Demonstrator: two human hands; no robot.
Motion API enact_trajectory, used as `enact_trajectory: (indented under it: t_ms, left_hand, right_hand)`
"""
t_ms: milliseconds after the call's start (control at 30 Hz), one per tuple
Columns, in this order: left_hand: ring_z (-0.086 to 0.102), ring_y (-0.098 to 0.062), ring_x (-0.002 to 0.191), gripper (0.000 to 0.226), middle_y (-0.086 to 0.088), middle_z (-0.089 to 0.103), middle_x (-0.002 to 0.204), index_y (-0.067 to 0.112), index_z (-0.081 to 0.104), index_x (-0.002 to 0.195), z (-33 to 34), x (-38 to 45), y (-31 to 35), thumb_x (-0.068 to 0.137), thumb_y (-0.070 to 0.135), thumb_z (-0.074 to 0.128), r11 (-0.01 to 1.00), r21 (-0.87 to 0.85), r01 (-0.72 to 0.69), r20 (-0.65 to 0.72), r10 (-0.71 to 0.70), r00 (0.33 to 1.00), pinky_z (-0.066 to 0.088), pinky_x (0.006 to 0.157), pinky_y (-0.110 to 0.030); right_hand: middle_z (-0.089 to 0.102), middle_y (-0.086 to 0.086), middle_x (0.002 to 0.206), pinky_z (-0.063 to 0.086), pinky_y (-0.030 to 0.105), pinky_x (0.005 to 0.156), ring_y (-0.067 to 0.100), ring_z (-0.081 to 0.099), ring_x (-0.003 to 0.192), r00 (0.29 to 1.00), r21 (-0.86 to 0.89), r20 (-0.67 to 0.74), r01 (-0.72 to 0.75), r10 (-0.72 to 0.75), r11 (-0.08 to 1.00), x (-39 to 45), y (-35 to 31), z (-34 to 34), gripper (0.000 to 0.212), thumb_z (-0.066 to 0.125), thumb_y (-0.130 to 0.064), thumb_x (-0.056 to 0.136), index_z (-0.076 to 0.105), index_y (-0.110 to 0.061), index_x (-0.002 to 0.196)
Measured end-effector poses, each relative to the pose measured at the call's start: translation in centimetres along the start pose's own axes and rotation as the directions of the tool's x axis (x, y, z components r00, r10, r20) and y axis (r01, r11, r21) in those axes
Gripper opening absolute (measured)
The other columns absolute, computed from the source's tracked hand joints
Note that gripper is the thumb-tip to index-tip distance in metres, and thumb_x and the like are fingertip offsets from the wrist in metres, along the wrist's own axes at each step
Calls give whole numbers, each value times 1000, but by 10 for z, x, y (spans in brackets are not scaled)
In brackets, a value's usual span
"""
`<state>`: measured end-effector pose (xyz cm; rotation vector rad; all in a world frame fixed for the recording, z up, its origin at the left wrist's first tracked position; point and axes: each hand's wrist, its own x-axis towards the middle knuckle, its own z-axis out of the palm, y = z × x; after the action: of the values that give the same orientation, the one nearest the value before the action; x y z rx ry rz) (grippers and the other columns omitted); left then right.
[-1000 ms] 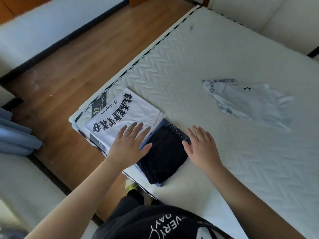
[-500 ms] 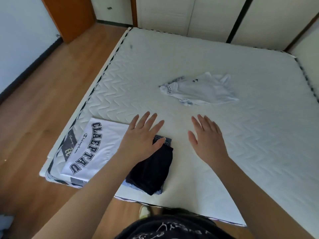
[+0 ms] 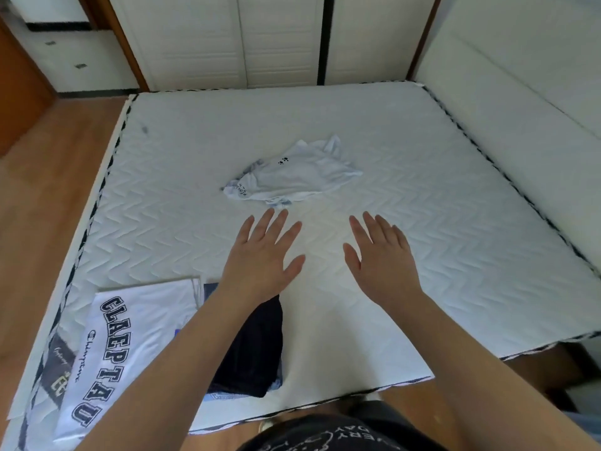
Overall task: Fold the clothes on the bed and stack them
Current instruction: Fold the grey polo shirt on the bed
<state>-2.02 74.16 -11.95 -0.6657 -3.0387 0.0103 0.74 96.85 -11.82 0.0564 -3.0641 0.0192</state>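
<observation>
While both arms reach out over the mattress (image 3: 455, 196), nothing is held: the left hand (image 3: 263, 255) and the right hand (image 3: 380, 258) are flat, fingers straight and spread, hovering just above the quilted surface as far as the head view shows.

Largest to smallest:
- Mattress: fills most of the view, white, chevron quilting.
- White lettered shirt (image 3: 130, 340): folded, at 8 o'clock, by the near left corner.
- Dark folded garment (image 3: 257, 346): just beside the shirt at 7 o'clock, partly hidden by the left forearm.
- Pale crumpled garment (image 3: 292, 174): unfolded, at 12 o'clock near mid-bed, just beyond the left fingertips.

Change noted: a second ago both hands lay at the dark garment, the left across its seam with the shirt, the right at its edge. They have since lifted off and travelled forward toward 12 o'clock, and the view has swung up to take in the whole bed.

Judgement: the dark piece is finished. The pale garment is the next item, and the only unfolded one in sight. Stacking remains undone; the two folded pieces sit side by side.
</observation>
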Motion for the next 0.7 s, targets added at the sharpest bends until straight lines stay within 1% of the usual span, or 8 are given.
enact_trajectory:
  t_ms: [67, 167, 267, 367, 467, 567, 700]
  left_hand:
    - [-8, -19, 151, 73, 2, -2, 164, 33, 5, 156, 2, 15, 14, 90, 63, 0, 1000, -3, -13, -3, 13, 1000, -8, 121, -42]
    - [-9, -18, 150, 73, 2, -3, 164, 33, 3, 156, 9, 39, 34, 90, 64, 0, 1000, 1, -7, 7, 7, 1000, -9, 121, -41]
    - [-6, -18, 151, 72, 1, 0, 164, 32, 6, 156, 16, 65, 53, 91, 64, 2, 1000, 7, 16, 16, -16, 1000, -5, 122, -42]
    - [-1, -19, 151, 71, 0, 5, 164, 30, 10, 156, 23, 100, 76, 93, 62, 6, 998, 27, 52, 25, -52, 998, 0, 122, -42]
    - [4, -20, 151, 68, -1, 11, 164, 28, 14, 156, 29, 138, 103, 95, 59, 13, 994, 9, 109, 17, -109, 994, 5, 122, -43]
    - [8, -21, 151, 65, -4, 16, 163, 24, 16, 156, 35, 172, 121, 99, 53, 26, 989, -8, 147, 17, -146, 989, 7, 122, -43]
    - [11, -24, 150, 63, -7, 19, 162, 22, 21, 155, 43, 201, 122, 100, 49, 35, 980, 16, 197, 13, -198, 980, 9, 122, -44]
  right_hand:
    - [26, 9, 159, 13, 43, 121, 27, 22, 147, 1000, 9, -13, -16, 16, 1000, 3, 18, -1, 58, 25, -45, 102, 25, -20, 153]
    - [24, 7, 159, 11, 41, 121, 25, 20, 148, 1000, 14, -7, -29, 29, 999, 14, 47, 6, 58, 23, -46, 102, 23, -21, 154]
    - [25, 7, 159, 11, 40, 120, 24, 20, 148, 1000, 37, 4, -19, 19, 999, 29, 78, 16, 57, 24, -45, 102, 23, -21, 154]
    - [29, 9, 158, 16, 41, 120, 25, 25, 146, 1000, 68, 4, 21, -21, 997, 53, 118, 27, 56, 27, -44, 102, 28, -19, 152]
    - [31, 9, 157, 17, 41, 119, 25, 28, 145, 999, 90, 12, 51, -52, 995, 84, 162, 38, 56, 28, -43, 101, 30, -19, 152]
    - [29, 8, 158, 15, 40, 119, 25, 25, 146, 995, 102, 49, 85, -90, 991, 117, 198, 50, 57, 27, -43, 101, 29, -19, 152]
    - [27, 7, 158, 15, 40, 119, 24, 24, 146, 984, 135, 81, 147, -159, 980, 158, 215, 65, 58, 25, -43, 100, 28, -19, 152]
